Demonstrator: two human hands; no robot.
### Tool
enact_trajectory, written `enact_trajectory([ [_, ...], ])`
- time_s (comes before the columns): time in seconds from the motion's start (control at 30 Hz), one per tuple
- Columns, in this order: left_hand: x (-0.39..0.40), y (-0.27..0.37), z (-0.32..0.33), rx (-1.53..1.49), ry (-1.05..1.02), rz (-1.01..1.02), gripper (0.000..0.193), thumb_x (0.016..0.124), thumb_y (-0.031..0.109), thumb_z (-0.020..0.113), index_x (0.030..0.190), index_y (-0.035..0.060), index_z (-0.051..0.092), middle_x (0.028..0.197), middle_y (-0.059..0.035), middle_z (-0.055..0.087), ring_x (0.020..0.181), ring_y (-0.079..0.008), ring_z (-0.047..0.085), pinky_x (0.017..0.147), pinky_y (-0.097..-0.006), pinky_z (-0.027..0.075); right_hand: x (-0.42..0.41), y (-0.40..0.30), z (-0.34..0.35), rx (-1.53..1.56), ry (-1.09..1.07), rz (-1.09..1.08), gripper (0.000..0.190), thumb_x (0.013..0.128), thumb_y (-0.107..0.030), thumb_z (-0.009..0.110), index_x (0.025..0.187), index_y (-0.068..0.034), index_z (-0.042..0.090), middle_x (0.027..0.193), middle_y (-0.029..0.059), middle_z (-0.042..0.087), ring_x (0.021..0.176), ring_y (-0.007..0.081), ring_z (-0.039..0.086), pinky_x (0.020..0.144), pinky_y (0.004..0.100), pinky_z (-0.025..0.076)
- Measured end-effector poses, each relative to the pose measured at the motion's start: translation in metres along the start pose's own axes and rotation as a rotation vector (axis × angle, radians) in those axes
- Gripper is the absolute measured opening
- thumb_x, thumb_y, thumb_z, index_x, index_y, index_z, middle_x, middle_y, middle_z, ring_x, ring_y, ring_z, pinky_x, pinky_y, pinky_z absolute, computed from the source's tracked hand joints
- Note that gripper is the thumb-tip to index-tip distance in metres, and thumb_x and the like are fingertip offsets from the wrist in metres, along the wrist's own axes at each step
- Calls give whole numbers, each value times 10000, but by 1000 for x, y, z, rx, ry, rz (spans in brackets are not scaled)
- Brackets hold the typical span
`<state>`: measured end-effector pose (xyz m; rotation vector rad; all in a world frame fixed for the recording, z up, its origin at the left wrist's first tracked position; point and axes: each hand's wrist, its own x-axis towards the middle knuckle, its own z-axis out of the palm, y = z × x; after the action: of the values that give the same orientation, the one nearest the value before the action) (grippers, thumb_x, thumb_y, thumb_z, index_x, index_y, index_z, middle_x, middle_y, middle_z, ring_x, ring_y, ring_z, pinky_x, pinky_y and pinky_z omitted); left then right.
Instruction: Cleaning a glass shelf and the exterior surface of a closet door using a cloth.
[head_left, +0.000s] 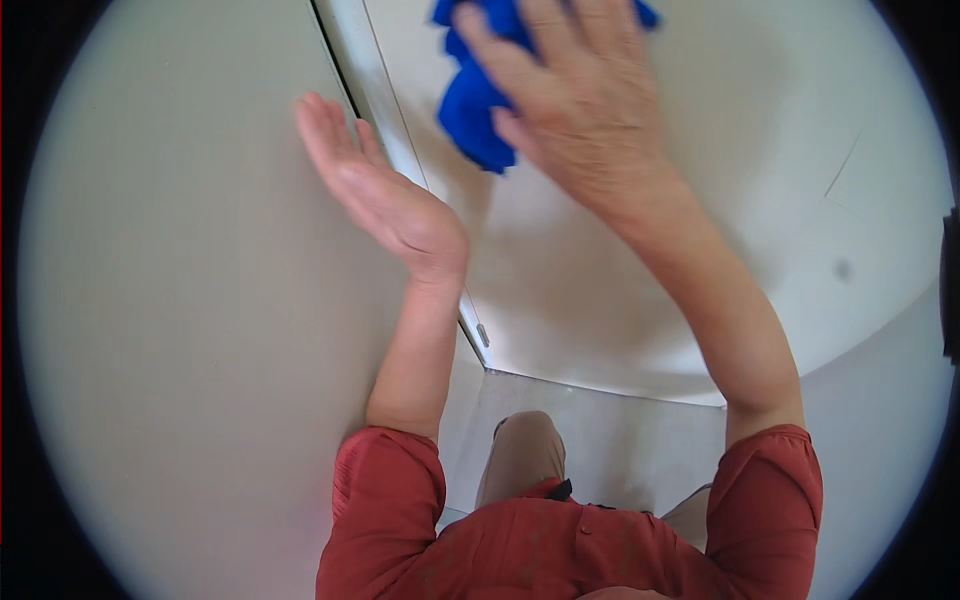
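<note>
My right hand (581, 97) is spread over a blue cloth (476, 112) at the top of the view. The cloth is crumpled under the fingers and lies against a white door-like panel (600, 262); part of it runs out of the picture. To the left, my left hand (375, 180) holds nothing. Its fingers are stretched out beside the edge of a pale flat panel (202, 262), and whether it touches that edge I cannot tell.
A pale frame strip (386, 97) with a dark gap runs between the two panels. Low on the strip sits a small metal hinge-like piece (483, 334). Below is the grey floor (600, 435), with my knee (525, 457) over it. A thin line (844, 165) marks the white panel.
</note>
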<state>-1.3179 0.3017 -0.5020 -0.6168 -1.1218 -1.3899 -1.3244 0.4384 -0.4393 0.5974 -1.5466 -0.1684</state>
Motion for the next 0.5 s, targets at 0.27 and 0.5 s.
enact_trajectory([
  [0.27,17,7,2,156,-25,86,630,1044,423,227,1471,-38,276,1538,-212,263,1430,-339,257,1159,-459,214,-30,-65,12,252,-233,-157,268,806,-173,599,1030,-47,677,1363,178,516,1333,351,407,1121,466,300],
  [0.5,17,-9,31,326,-434,516,558,984,397,474,1422,53,462,1542,-211,285,1412,-436,258,1141,-516,213,-113,-37,-36,207,-375,-147,422,796,-152,607,1203,-43,605,1380,155,509,1313,312,449,1107,436,330],
])
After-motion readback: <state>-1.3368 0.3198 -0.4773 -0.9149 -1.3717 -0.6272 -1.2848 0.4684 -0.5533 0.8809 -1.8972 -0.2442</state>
